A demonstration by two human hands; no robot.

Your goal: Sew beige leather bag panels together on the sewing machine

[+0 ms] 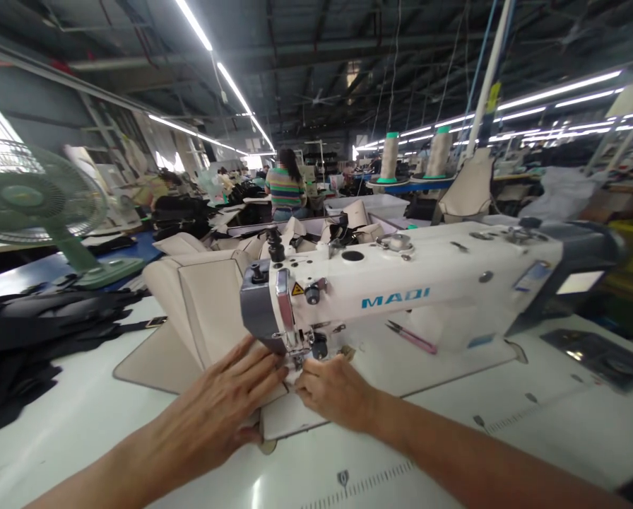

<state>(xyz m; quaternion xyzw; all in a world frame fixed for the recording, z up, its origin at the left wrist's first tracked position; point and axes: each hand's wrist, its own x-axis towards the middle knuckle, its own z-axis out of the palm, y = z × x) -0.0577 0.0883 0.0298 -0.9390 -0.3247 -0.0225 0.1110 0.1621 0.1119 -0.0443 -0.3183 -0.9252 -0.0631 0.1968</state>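
A white sewing machine [401,283] stands on the white table [533,438]. A beige padded piece [210,311] lies under its needle end and stands up behind it. My left hand [232,396] lies flat on this piece, fingers spread, just left of the presser foot [298,350]. Just right of the foot, my right hand [332,389] has its fingers curled and pinches the piece's edge. The needle itself is hidden by the machine head.
A green fan [35,205] stands at the back left. Black fabric pieces [30,332] are heaped at the left edge. Pink snips [412,336] lie under the machine arm. Two thread cones [415,155] stand behind. Another person sits at a far table [285,185].
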